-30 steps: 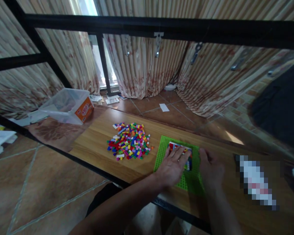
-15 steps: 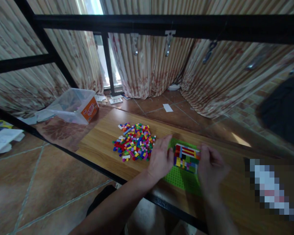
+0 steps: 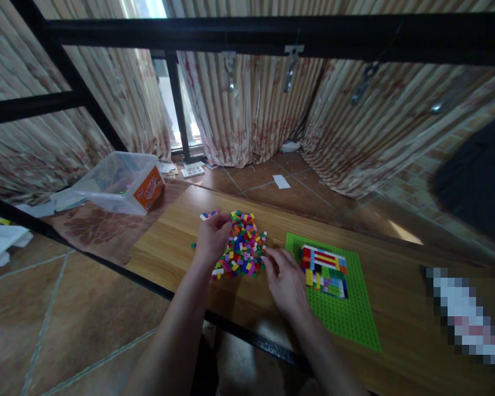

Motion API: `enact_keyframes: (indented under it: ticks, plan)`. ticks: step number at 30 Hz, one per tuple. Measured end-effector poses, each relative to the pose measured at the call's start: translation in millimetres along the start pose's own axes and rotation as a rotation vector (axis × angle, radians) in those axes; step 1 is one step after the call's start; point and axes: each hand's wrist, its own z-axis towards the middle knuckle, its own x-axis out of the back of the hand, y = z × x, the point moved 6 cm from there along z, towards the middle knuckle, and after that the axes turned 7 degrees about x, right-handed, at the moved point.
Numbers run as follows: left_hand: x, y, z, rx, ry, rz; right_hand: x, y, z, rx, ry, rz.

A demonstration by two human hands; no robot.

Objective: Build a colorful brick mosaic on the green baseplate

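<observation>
A pile of small coloured bricks (image 3: 245,247) lies on the wooden table (image 3: 177,231). My left hand (image 3: 212,237) rests on the pile's left side, its fingers curled down into the bricks. My right hand (image 3: 284,279) lies palm down at the pile's right edge, fingertips touching the bricks; what they hold, if anything, is hidden. To the right lies a green baseplate (image 3: 346,311) with a flat patch of mixed-colour bricks (image 3: 325,269) built on its far left part.
A clear plastic tub (image 3: 119,181) with an orange label stands on a brown cloth at the left. Black metal bars cross overhead and along the table's near edge. Patterned curtains hang behind. A dark garment is at the far right. A blurred-out object lies at the table's right.
Both hands have left the baseplate and moved left to the brick pile. The built patch on the plate is now uncovered.
</observation>
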Motion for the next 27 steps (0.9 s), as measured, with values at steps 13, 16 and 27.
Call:
enact_keyframes:
  ticks: [13, 16, 27]
  plan:
    - [-57.8, 8.3, -16.8, -0.425, -0.105, 0.927, -24.9, -2.6, 15.0, -0.009, -0.078, -0.115]
    - [-64.8, 4.1, -16.4, -0.411, -0.131, 0.981, -21.0, -2.2, 13.3, -0.002, -0.057, -0.068]
    - [-52.0, 15.4, -16.7, -0.328, -0.127, 0.721, 0.7, -1.7, 7.3, -0.034, 0.094, 0.133]
